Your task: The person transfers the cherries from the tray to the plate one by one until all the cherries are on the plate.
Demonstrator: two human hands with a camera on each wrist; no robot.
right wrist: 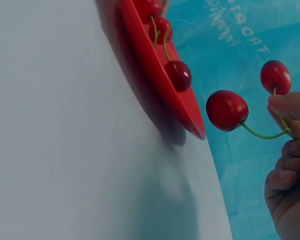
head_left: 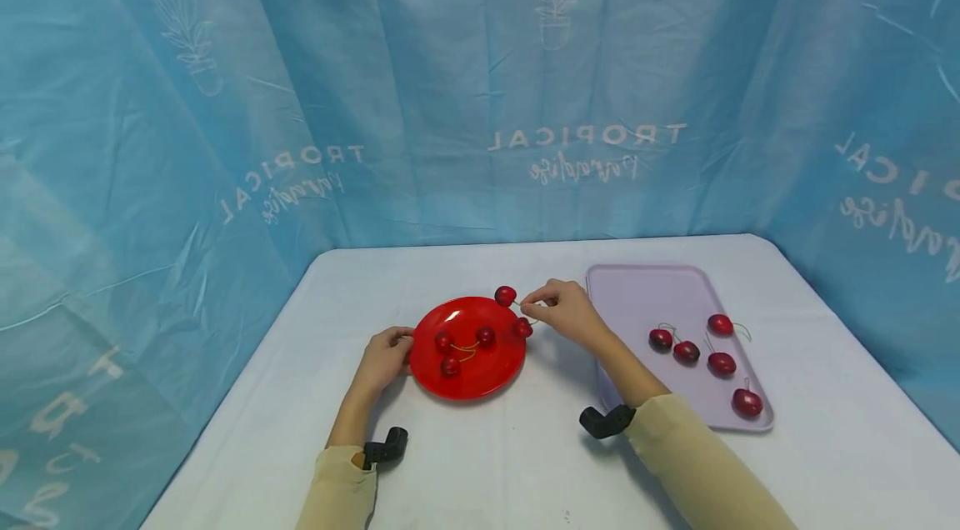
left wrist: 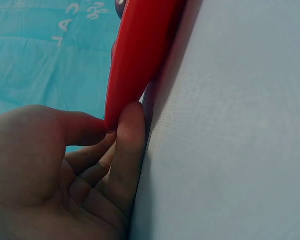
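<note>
- Gripped the left edge of a red plate (head_left: 495,372) with the left hand (head_left: 386,359), thumb at the rim and a finger tucked beneath.
- Pinched a joined cherry pair (right wrist: 227,111) by its green stems (right wrist: 263,137) with the right hand (head_left: 566,309), thumb pressed to fingertips, just outside the plate's right edge.
- Held both fruits raised at the plate's far-right edge, near the rim and apparently clear of it, on the opposite side from the left hand.
- Looked light, firm and glossy as fruit, likely slick under a fingertip and quick to roll on the plate; seemed unlikely to bruise under a gentle hold.
- Offered the surest grip near the stem join, probably thin and springy there, and likely to let the pair swing at the plate's edge.
- Appeared stiff, smooth and fairly light as a plate; best taken by the raised rim, from above and below together.
- Counted three cherries (head_left: 486,337) inside the plate, between the two hands, with stems converging.
- Counted five cherries (head_left: 686,352) on a lilac tray (head_left: 645,297), well to the right of the plate, past the right hand.
- Showed a white-covered table (head_left: 480,463) under the plate and a blue curtain (head_left: 450,97) beyond it.
</note>
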